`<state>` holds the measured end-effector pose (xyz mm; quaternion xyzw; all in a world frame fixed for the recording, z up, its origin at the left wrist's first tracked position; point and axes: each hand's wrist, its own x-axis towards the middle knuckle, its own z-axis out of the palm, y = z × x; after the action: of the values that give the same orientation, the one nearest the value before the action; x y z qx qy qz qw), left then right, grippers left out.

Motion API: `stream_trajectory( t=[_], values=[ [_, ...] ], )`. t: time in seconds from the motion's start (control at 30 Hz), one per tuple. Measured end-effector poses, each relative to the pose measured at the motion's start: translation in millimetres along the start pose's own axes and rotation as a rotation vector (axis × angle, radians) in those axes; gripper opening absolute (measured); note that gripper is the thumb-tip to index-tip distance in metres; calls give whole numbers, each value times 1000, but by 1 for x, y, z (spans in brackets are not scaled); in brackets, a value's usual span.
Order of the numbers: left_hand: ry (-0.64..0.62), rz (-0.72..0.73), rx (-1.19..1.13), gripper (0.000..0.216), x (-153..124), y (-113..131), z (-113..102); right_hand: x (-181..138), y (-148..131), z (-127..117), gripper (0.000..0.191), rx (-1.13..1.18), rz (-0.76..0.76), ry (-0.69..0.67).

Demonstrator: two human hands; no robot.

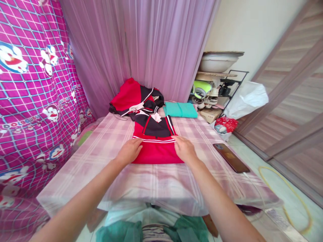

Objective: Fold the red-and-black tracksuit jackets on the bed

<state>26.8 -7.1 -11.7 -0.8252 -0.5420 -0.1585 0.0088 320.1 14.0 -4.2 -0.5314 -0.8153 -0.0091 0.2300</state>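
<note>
A red and black jacket (157, 153) with white stripes lies folded into a narrow shape on the checked tablecloth. Its striped hem is turned back across the red lower part. At the left end of that hem, my left hand (130, 150) has its fingers closed on the cloth. My right hand (185, 149) grips the opposite end in the same way, level with the left. Both palms hide the fold's side edges. Behind the folded jacket, touching it, sits a crumpled red and black garment (128, 95) with white trim.
A folded turquoise cloth (181, 110) lies at the table's back right. Near the right edge is a phone (230, 157) with a white cable plugged in. A shoe rack (217, 90) and plastic bags stand beyond. Purple curtains (151, 50) hang behind the table (156, 185).
</note>
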Motion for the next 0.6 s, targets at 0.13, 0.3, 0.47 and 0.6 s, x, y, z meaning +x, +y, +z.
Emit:
stream_trajectory(
  t=[0.13, 0.3, 0.47, 0.6],
  values=[
    [-70, -127, 47, 46, 37, 36, 31, 24, -49, 34, 49, 16, -43, -233],
    [-76, -167, 73, 50, 39, 30, 47, 23, -34, 54, 59, -50, 3, -361],
    [-26, -219, 43, 51, 30, 8, 47, 22, -5, 43, 57, -89, 78, -359],
    [-42, -254, 15, 52, 29, 0, 52, 25, 5, 41, 56, -89, 175, -340]
  ],
)
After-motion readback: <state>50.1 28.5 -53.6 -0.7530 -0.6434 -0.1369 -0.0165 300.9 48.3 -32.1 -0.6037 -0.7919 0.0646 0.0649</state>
